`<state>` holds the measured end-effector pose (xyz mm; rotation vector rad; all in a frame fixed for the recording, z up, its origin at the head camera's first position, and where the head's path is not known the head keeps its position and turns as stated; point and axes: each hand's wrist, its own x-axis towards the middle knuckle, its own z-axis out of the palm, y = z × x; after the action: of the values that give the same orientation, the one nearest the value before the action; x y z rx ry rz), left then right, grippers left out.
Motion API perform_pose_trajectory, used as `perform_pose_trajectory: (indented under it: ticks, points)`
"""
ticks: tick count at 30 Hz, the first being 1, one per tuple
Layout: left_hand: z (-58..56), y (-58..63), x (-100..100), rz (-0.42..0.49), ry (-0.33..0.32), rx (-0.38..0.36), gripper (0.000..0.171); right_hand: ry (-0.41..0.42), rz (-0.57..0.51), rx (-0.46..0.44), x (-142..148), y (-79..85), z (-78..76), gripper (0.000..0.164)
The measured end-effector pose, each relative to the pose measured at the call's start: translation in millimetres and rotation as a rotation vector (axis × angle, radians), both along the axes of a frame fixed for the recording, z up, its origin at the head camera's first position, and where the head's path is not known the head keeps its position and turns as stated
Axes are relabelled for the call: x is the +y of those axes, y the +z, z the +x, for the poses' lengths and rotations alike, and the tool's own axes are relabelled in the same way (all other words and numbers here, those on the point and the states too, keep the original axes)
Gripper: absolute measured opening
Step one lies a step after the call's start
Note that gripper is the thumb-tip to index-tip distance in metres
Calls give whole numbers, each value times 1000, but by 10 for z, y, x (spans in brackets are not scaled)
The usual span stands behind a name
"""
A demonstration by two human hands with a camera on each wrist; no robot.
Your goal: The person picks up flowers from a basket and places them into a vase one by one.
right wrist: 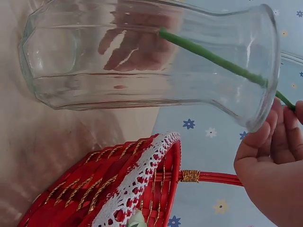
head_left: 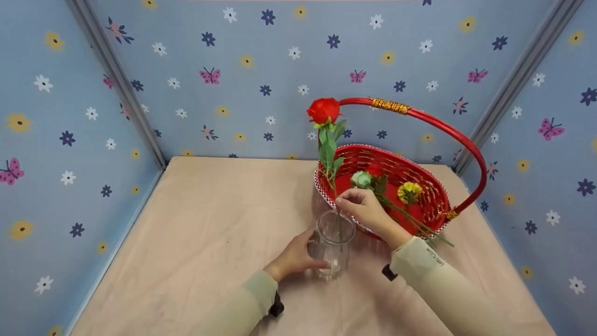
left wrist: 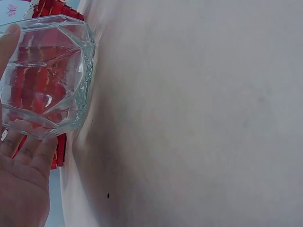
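Observation:
My left hand (head_left: pixel 296 254) holds a clear glass vase (head_left: pixel 333 263) by its side, thumb on the near side and fingers around the far side. The vase stands upright on the cloth-covered table. Above its mouth, my right hand (head_left: pixel 367 212) pinches the green stem of a red rose (head_left: pixel 324 111). That stem (right wrist: pixel 213 57) slants inside the vase in the right wrist view, its cut end well above the bottom. The bloom and leaves rise high over the rim. In the left wrist view, the faceted vase base (left wrist: pixel 71 113) sits between thumb and fingers.
Right behind the vase stands a red woven basket (head_left: pixel 382 156) with lace trim and a tall arched handle (head_left: pixel 447 123). A pale green flower (head_left: pixel 361 179), a yellow flower (head_left: pixel 409 192) and another red bloom lie in it. Some stems stick out over its front rim. Patterned walls enclose the table.

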<state>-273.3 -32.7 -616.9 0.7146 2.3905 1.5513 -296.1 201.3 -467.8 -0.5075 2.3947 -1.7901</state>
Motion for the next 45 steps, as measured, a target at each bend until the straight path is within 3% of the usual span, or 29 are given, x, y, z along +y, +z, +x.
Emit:
perform_pose_trajectory:
  ticks: [8, 21, 30, 40, 45]
  points:
    - [-11, -10, -4, 14, -8, 21, 105, 7, 153, 44, 40, -61, -11, 23]
    - [-39, -32, -4, 18, -10, 28, 105, 11, 257, 59, 70, -50, 10, 18]
    - [-28, -28, 4, 11, -11, 42, 91, -25, 234, 12, 190, -54, 9, 14]
    - [-22, -33, 3, -12, -7, 54, 90, -59, 236, 26, 366, -43, 0, 10]
    - [-9, -39, -3, 2, -11, 51, 92, -72, 240, 8, 475, -20, 12, 17]
